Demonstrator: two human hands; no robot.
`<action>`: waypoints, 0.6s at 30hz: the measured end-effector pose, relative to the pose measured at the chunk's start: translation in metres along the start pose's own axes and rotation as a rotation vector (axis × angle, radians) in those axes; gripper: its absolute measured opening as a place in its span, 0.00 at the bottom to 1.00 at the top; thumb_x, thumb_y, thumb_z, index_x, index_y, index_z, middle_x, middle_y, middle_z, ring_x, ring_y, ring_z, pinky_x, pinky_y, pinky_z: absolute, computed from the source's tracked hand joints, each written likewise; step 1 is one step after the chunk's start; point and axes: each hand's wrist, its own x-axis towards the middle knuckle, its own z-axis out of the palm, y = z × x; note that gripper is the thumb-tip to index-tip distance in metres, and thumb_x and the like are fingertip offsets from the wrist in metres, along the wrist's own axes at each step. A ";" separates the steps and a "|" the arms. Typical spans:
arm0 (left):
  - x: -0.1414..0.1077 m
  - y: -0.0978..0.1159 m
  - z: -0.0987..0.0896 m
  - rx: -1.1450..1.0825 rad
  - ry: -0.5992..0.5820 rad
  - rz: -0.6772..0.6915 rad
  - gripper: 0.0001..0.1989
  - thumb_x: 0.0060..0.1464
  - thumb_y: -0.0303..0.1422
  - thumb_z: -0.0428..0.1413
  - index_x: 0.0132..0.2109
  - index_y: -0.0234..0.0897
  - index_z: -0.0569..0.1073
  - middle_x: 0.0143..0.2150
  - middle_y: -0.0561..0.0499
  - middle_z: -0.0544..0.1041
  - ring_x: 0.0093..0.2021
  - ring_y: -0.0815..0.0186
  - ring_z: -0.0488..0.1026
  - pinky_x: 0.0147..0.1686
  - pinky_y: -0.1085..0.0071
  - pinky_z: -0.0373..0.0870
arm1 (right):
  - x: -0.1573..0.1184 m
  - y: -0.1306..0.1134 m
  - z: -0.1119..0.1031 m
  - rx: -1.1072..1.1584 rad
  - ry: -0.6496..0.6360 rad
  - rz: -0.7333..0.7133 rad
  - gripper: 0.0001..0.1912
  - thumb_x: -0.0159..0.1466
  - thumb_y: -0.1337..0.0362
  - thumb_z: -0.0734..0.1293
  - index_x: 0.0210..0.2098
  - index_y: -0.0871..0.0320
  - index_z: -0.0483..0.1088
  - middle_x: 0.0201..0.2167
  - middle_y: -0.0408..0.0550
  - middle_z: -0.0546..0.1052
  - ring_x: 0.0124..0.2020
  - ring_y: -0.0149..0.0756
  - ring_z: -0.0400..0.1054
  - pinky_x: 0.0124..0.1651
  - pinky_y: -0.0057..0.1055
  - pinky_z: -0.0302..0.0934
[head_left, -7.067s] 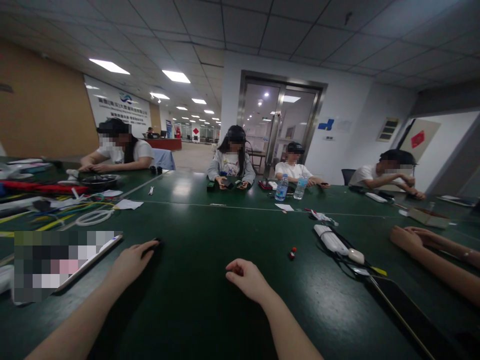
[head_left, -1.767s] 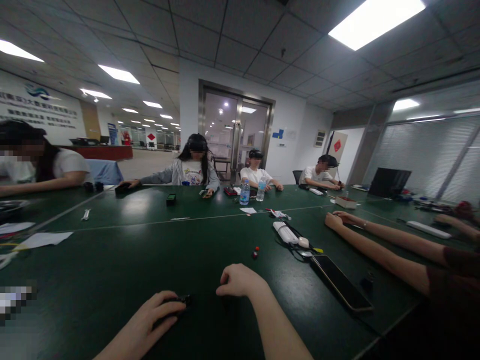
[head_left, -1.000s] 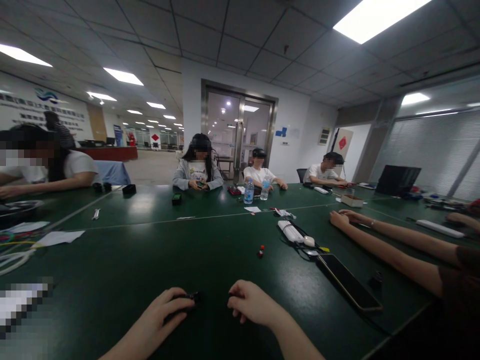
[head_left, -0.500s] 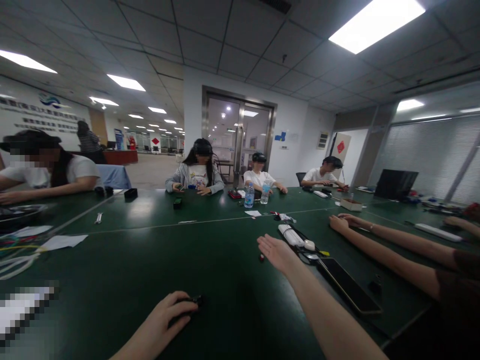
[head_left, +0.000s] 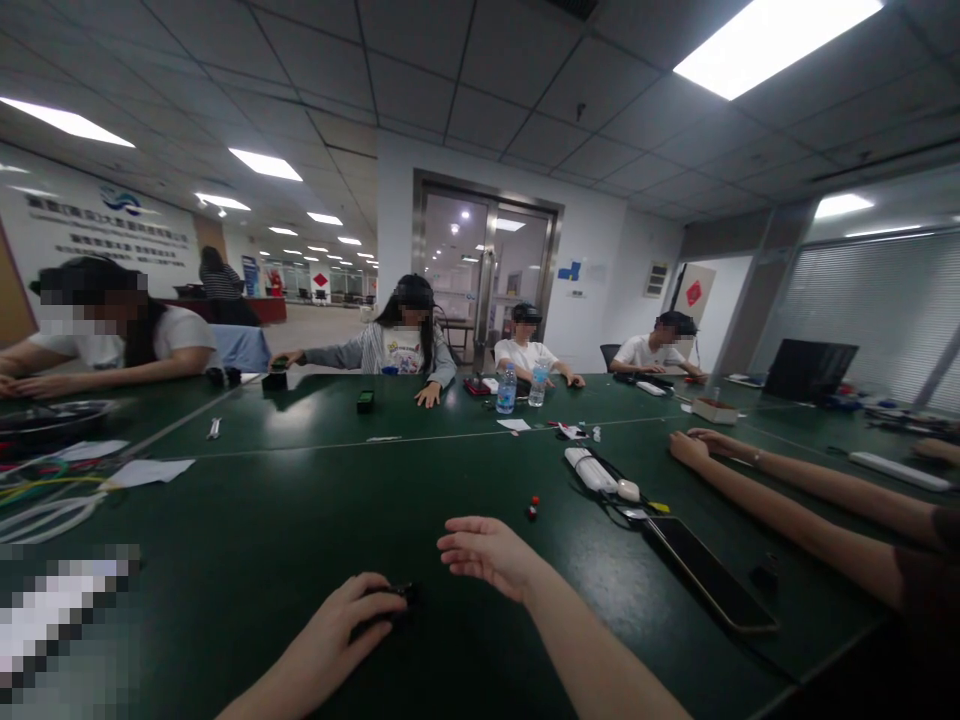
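Note:
My left hand [head_left: 349,630] rests on the dark green table [head_left: 300,530], its fingers bent over a small black object [head_left: 405,592] whose kind I cannot make out. Part of that object lies hidden under the fingers. To the right, my right hand [head_left: 487,555] is raised above the table with its fingers stretched out and nothing in it. A small red and dark piece [head_left: 532,508] lies just beyond the right hand.
A white power strip [head_left: 590,469] with cables and a dark phone [head_left: 709,575] lie to the right, near a co-worker's forearms [head_left: 795,500]. Water bottles [head_left: 506,390] stand farther back. Paper [head_left: 154,472] and cables [head_left: 52,520] lie left. Several people sit around the table.
My right hand has moved left, toward my left hand, uncovering the small red piece. My left hand stays on the black object. A person across the table has reached out to a black box.

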 end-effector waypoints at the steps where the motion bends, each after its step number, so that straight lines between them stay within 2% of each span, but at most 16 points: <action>1: 0.000 0.000 0.000 0.001 -0.002 -0.013 0.15 0.52 0.31 0.49 0.45 0.52 0.72 0.49 0.54 0.67 0.49 0.63 0.66 0.49 0.64 0.65 | 0.000 0.000 -0.001 -0.011 -0.004 -0.004 0.24 0.50 0.64 0.70 0.45 0.64 0.64 0.37 0.53 0.75 0.34 0.33 0.72 0.42 0.33 0.64; 3: 0.000 0.001 -0.001 -0.002 -0.007 -0.029 0.15 0.52 0.31 0.49 0.45 0.52 0.72 0.50 0.55 0.67 0.49 0.62 0.65 0.49 0.63 0.65 | -0.001 -0.003 -0.006 -0.022 0.026 -0.036 0.22 0.51 0.64 0.70 0.44 0.64 0.65 0.36 0.52 0.75 0.32 0.32 0.71 0.40 0.32 0.64; 8: 0.000 -0.003 -0.002 -0.032 -0.025 -0.013 0.15 0.53 0.33 0.47 0.46 0.52 0.72 0.51 0.55 0.67 0.49 0.61 0.65 0.49 0.62 0.66 | -0.007 -0.016 -0.028 -0.006 0.194 -0.123 0.18 0.53 0.65 0.68 0.42 0.63 0.66 0.33 0.50 0.75 0.29 0.29 0.69 0.36 0.29 0.63; 12: 0.001 -0.009 -0.001 -0.044 -0.074 -0.003 0.15 0.53 0.33 0.48 0.47 0.53 0.71 0.52 0.55 0.66 0.51 0.60 0.64 0.50 0.61 0.65 | -0.010 -0.017 -0.040 -0.010 0.246 -0.111 0.16 0.53 0.66 0.68 0.41 0.63 0.66 0.32 0.49 0.74 0.28 0.27 0.69 0.36 0.28 0.63; 16: 0.000 -0.011 0.001 -0.050 -0.033 -0.028 0.15 0.53 0.33 0.47 0.46 0.53 0.71 0.51 0.55 0.66 0.50 0.60 0.64 0.50 0.60 0.65 | -0.012 -0.014 -0.044 -0.029 0.276 -0.098 0.15 0.54 0.67 0.67 0.40 0.63 0.66 0.32 0.49 0.74 0.27 0.27 0.69 0.35 0.28 0.63; 18: 0.000 -0.010 0.001 -0.041 -0.055 -0.035 0.15 0.53 0.33 0.47 0.46 0.54 0.71 0.52 0.55 0.65 0.51 0.60 0.64 0.50 0.60 0.65 | -0.013 -0.014 -0.046 -0.046 0.289 -0.094 0.15 0.54 0.67 0.66 0.41 0.63 0.66 0.32 0.49 0.74 0.27 0.27 0.68 0.36 0.28 0.63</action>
